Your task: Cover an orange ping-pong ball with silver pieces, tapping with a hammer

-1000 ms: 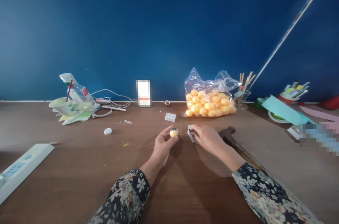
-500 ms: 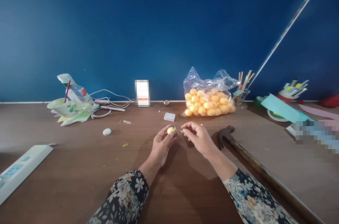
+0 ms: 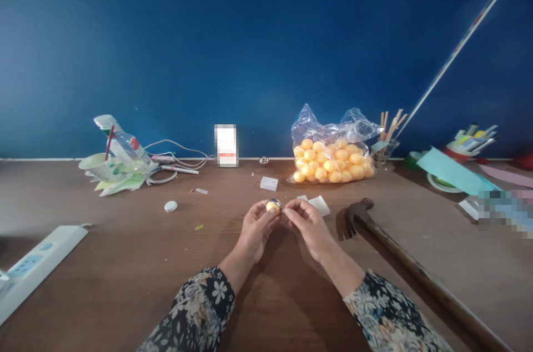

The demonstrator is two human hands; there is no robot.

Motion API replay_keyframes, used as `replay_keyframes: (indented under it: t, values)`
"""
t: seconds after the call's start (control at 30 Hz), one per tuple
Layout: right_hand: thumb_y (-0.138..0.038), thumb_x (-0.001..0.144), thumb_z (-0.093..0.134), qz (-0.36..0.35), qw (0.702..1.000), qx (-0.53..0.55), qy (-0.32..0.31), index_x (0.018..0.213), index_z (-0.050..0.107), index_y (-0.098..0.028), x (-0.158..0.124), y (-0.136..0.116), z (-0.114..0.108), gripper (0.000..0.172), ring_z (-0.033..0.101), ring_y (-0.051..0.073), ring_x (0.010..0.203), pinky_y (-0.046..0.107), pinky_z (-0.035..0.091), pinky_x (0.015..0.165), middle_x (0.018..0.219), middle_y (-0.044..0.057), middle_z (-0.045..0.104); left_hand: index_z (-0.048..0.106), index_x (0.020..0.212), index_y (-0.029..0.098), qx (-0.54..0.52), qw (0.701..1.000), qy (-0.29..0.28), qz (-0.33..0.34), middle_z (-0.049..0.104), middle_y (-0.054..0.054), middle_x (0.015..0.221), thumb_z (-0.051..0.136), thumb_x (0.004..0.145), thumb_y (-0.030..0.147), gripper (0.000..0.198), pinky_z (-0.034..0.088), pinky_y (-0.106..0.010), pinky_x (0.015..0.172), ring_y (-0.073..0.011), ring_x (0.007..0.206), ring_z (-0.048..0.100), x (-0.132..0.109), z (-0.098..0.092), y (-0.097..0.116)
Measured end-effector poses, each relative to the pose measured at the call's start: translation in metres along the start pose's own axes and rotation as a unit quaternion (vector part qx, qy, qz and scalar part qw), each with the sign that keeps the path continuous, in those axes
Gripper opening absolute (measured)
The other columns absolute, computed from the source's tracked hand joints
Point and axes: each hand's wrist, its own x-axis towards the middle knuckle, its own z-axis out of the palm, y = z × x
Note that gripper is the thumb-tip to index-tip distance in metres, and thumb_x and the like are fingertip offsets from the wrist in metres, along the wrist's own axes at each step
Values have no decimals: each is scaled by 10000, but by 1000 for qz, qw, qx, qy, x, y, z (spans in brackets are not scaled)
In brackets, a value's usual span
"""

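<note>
A small yellow ball with a shiny silvery part (image 3: 273, 206) is pinched between the thumb and fingers of my left hand (image 3: 255, 231). Close on its right side, my right hand (image 3: 308, 228) has thumb and forefinger pressed together at the ball's edge. Whatever they pinch is too small to make out. Behind my right fingers lies a white piece of paper (image 3: 320, 205), partly covered. A small white box (image 3: 268, 183) sits just beyond both hands.
A claw hammer (image 3: 400, 246) lies to the right. Behind stands a clear bag of yellow balls (image 3: 328, 163), near a glass of wooden sticks (image 3: 385, 149). Leftward are a white cap (image 3: 170, 206), a plastic bottle (image 3: 131, 146) and a power strip (image 3: 41, 263). A silvery ring-like thing (image 3: 264, 160) rests near the wall.
My right hand has come left, up to the ball. More of the ball's silvery side shows. The white paper behind my right hand is now uncovered. The view has shifted slightly.
</note>
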Motion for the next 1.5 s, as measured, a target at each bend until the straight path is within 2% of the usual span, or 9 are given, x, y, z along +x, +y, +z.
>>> replay_keyframes:
  t: [0.33, 0.57, 0.73, 1.03, 1.37, 1.5]
  values:
    - [-398, 700, 722, -23, 999, -22, 25, 764, 640, -207, -2, -1, -1, 217, 451, 99, 581, 216, 383, 526, 671, -24, 571, 576, 1037, 166, 106, 993, -6, 52, 682, -70, 1001, 801, 637, 273, 472, 511, -242, 754, -141, 852, 654, -3, -1, -2]
    - [-374, 721, 706, -42, 999, -32, 4, 756, 647, -207, -1, 7, -3, 181, 481, 116, 612, 236, 399, 578, 683, -18, 590, 594, 1041, 162, 164, 982, -14, 97, 691, -98, 1022, 786, 648, 265, 450, 528, -291, 795, -190, 920, 664, 0, -5, -8]
    - [-360, 756, 681, -69, 995, -75, -4, 792, 648, -210, 2, 16, -7, 157, 528, 139, 664, 266, 419, 645, 731, -4, 620, 612, 1020, 157, 189, 974, 6, 126, 706, -109, 1005, 791, 627, 254, 443, 532, -303, 815, -206, 915, 680, -2, -3, -7]
    - [-390, 693, 718, -39, 997, -71, 5, 737, 661, -214, -3, 7, -2, 191, 530, 160, 693, 282, 417, 665, 728, 1, 631, 621, 971, 165, 198, 970, 16, 140, 715, -96, 983, 755, 608, 130, 388, 540, -327, 832, -210, 916, 689, -3, 1, -8]
    - [-380, 668, 759, 12, 999, 45, -26, 710, 644, -196, -3, 10, -2, 222, 529, 133, 705, 268, 411, 724, 727, -22, 623, 599, 998, 163, 218, 966, 7, 137, 709, -104, 1022, 731, 641, 127, 383, 539, -324, 848, -204, 941, 684, -4, 2, -8]
    - [-384, 652, 773, 21, 998, 62, -27, 716, 648, -195, -2, 11, -2, 236, 555, 143, 751, 278, 423, 768, 801, -9, 648, 605, 991, 165, 210, 968, 5, 138, 716, -98, 999, 743, 634, 133, 384, 541, -329, 844, -208, 935, 687, -5, 3, -8]
